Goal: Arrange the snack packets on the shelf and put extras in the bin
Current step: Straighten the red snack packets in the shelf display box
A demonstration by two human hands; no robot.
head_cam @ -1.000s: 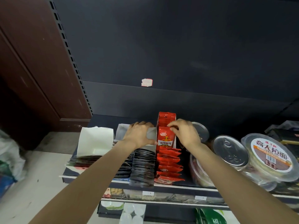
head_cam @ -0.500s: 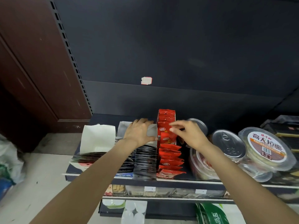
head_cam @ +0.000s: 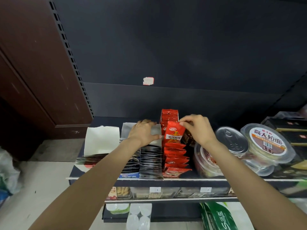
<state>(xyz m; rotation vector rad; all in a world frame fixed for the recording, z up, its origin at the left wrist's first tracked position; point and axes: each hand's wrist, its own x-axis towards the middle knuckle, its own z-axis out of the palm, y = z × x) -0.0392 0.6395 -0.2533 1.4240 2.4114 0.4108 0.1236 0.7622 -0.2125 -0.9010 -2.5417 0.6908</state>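
The right hand [head_cam: 196, 128] pinches a red packet [head_cam: 173, 132] by its top corner, upright in the red row [head_cam: 174, 158] mid-shelf. The left hand [head_cam: 143, 132], fingers spread flat, braces the grey divider [head_cam: 156, 130] just left. Best to slide it straight down, keeping neighbours upright.

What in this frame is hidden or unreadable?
Head view:
- Bin for extras: none in sight.
- Left hand fingertips: over the grey box's edge, grip unclear.
- Back red packets: fronts covered by the raised red packet.
- Shelf price labels: too small.
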